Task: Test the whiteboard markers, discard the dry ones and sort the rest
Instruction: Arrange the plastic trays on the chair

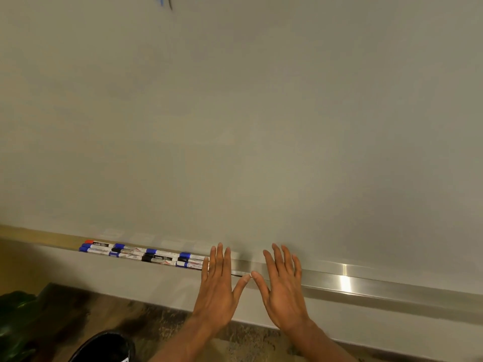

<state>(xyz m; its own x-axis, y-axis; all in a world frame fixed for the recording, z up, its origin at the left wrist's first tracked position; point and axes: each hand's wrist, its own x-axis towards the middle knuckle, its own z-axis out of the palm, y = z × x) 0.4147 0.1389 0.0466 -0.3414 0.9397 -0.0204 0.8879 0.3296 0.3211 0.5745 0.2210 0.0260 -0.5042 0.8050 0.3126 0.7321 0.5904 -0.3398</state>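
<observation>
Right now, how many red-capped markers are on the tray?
1. The red-capped marker lies at the left end of the row on the tray, nearest the whiteboard. The left hand covers the row's right end, so another may be hidden.

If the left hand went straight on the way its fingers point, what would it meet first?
Probably the whiteboard just above the marker tray, though depth is unclear. The left hand points past the markers, which lie to its left.

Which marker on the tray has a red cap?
The red-capped marker at the far left end of the tray, in the row nearest the whiteboard. Every other cap is blue or black.
</observation>
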